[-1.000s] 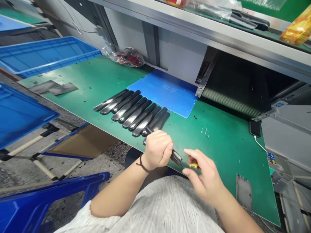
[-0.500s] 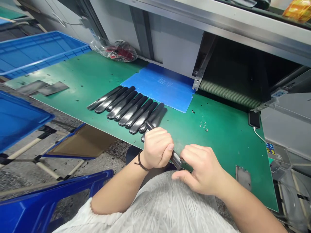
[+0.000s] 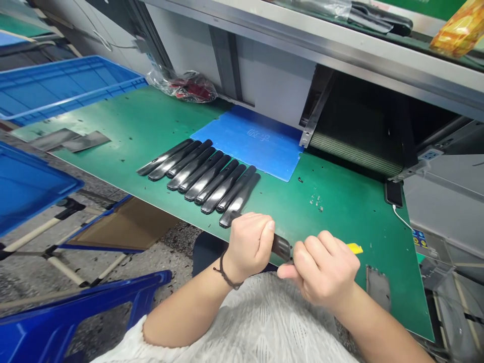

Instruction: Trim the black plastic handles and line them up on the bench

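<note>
My left hand (image 3: 251, 245) is wrapped round a dark, glossy handle-like piece (image 3: 282, 247), whose end sticks out toward my right hand. My right hand (image 3: 325, 267) is closed on a tool with a yellow end (image 3: 355, 248) that shows beyond the knuckles; the rest of the tool is hidden. Its thumb and fingers are at the tip of the dark piece. Several similar black pieces (image 3: 215, 176) lie side by side in a slanted row on the green table (image 3: 340, 201), just beyond my left hand.
A blue sheet (image 3: 257, 141) lies behind the row. Flat grey plates (image 3: 87, 141) are at the left, another plate (image 3: 378, 287) at the right. A phone (image 3: 394, 193) with a cable sits near the right edge. Blue crates (image 3: 68, 85) stand left; a metal shelf (image 3: 302, 35) overhangs the back.
My right hand has closed, and a yellow tool end now shows behind it. Both hands have shifted slightly right, with the dark piece still in my left hand. The view has tilted slightly up.
</note>
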The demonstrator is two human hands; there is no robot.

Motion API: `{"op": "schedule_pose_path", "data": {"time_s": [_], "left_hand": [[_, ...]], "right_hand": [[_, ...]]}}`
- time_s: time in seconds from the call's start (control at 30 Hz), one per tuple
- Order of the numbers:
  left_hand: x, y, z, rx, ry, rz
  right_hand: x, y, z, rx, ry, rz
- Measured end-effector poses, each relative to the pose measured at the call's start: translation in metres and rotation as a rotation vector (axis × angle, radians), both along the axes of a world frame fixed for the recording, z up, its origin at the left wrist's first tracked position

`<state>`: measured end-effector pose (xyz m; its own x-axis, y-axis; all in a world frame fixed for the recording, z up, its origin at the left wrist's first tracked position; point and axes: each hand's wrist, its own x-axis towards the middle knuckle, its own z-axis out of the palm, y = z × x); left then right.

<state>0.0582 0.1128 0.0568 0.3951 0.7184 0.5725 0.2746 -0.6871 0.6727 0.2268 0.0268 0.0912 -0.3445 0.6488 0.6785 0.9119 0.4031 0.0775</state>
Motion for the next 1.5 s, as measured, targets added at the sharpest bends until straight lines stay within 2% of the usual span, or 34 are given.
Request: {"op": "schedule_pose_path", "data": {"time_s": [0.1, 0.17, 0.23, 0.3, 0.37, 0.47, 0.67, 0.83, 0.93, 1.03, 1.17, 1.27, 1.33, 1.4, 1.5], "left_hand": [[0.005, -0.005, 0.001, -0.315, 0.078, -0.047], [0.007, -0.006, 0.001, -0.480, 0.113, -0.065], [0.009, -0.004, 0.001, -0.571, 0.107, -0.056], [0.009, -0.002, 0.002, -0.637, 0.084, -0.045], [0.009, 0.000, 0.002, -0.675, 0.078, -0.042], [0.007, 0.000, 0.004, -0.660, 0.107, -0.049], [0.004, -0.001, 0.006, -0.554, 0.166, -0.047], [0.004, -0.001, 0.007, -0.548, 0.157, -0.058], [0.006, 0.001, 0.009, -0.619, 0.126, -0.076], [0.010, 0.003, 0.010, -0.788, 0.050, -0.142], [0.013, -0.001, 0.005, -1.025, -0.114, -0.315], [0.011, -0.007, -0.003, -1.155, -0.202, -0.474], [0.010, -0.011, -0.007, -1.204, -0.246, -0.524], [0.009, -0.013, -0.008, -1.189, -0.267, -0.516], [0.008, -0.014, -0.005, -1.150, -0.246, -0.479]], "right_hand": [[0.006, 0.002, -0.001, 0.010, -0.017, 0.027], [0.012, 0.002, -0.001, -0.009, 0.009, 0.105], [0.017, 0.001, 0.000, -0.088, 0.066, 0.177], [0.019, 0.000, 0.001, -0.201, 0.145, 0.178], [0.019, 0.000, 0.002, -0.287, 0.217, 0.118], [0.015, 0.002, 0.005, -0.322, 0.241, 0.044], [0.014, 0.013, 0.015, -0.318, 0.087, -0.010], [0.016, 0.013, 0.018, -0.227, -0.051, -0.025], [0.016, 0.014, 0.013, -0.085, -0.138, -0.034], [0.016, 0.020, 0.003, 0.068, -0.190, -0.036], [0.020, 0.028, -0.007, 0.148, -0.131, -0.007], [0.026, 0.031, -0.010, 0.094, 0.000, 0.040], [0.032, 0.029, -0.010, 0.024, 0.097, 0.100], [0.037, 0.027, -0.008, -0.057, 0.175, 0.138], [0.046, 0.023, -0.005, -0.176, 0.222, 0.107]]}}
